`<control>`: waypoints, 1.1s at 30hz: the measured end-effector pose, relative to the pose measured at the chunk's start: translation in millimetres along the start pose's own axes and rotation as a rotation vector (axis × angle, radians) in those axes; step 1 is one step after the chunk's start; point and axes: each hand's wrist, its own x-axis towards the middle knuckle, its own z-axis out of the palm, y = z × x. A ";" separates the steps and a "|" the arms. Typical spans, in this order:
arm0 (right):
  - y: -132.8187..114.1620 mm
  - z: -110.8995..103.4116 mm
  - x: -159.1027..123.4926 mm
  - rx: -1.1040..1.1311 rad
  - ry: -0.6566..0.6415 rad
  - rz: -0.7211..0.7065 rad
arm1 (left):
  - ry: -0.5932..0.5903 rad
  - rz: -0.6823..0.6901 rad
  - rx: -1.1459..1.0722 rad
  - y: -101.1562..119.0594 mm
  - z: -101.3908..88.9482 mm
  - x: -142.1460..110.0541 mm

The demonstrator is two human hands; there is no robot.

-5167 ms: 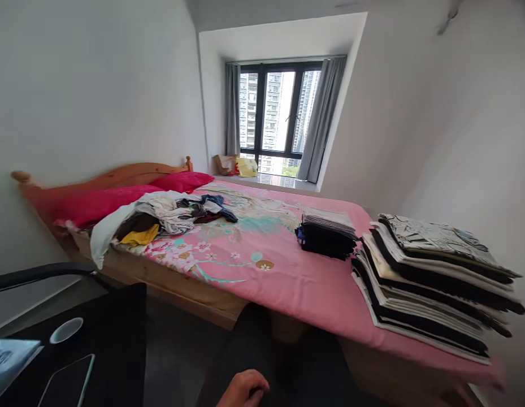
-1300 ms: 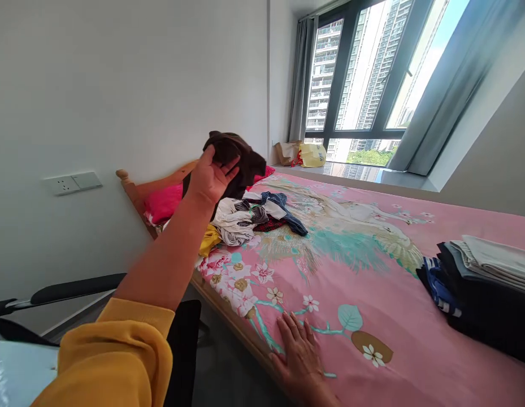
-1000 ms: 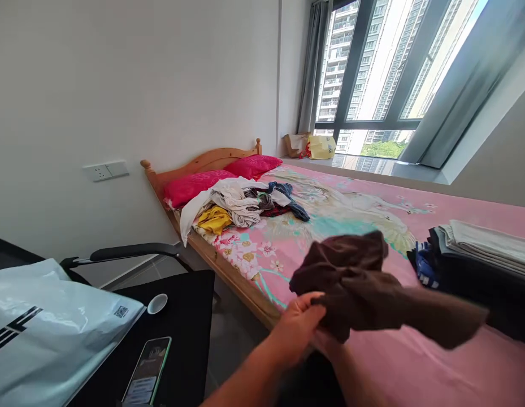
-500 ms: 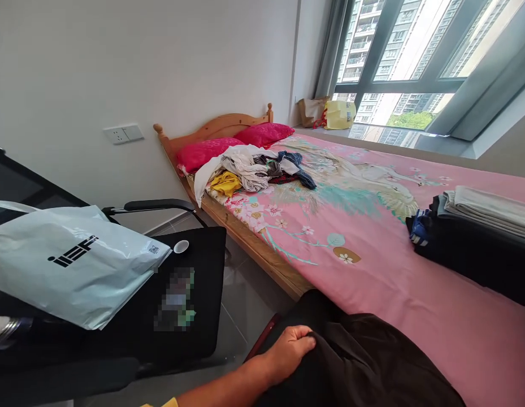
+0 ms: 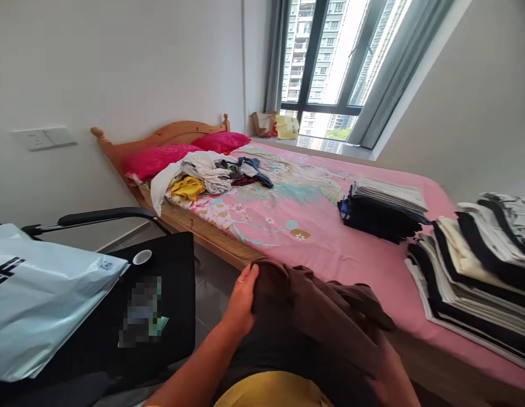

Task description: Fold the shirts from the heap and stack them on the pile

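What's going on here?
A person is handling a dark brown garment in front of their body, with the left hand gripping its upper edge and the right hand at its lower part. Beyond it, a pink floral bedcover is spread over the bed, with a heap of crumpled clothes near the pillows. A smaller stack of folded clothes sits on the bed, and a larger stack of folded clothes sits at its near edge.
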 end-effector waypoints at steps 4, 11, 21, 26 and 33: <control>-1.3 15.0 -34.2 0.590 -0.126 0.327 | 0.023 -0.060 0.059 -4.3 -17.6 2.8; 13.2 43.1 -44.9 0.376 -0.103 0.247 | 0.127 -0.181 0.125 -16.5 -12.3 2.6; -2.0 11.3 1.9 0.085 0.190 -0.109 | -0.105 -0.180 0.287 15.9 10.0 0.4; -53.2 -47.4 0.8 0.227 0.400 -0.271 | -0.162 -0.063 0.457 41.0 0.6 14.6; -94.8 -73.0 -10.2 0.194 0.453 -0.369 | -0.262 0.199 0.356 49.4 14.7 13.4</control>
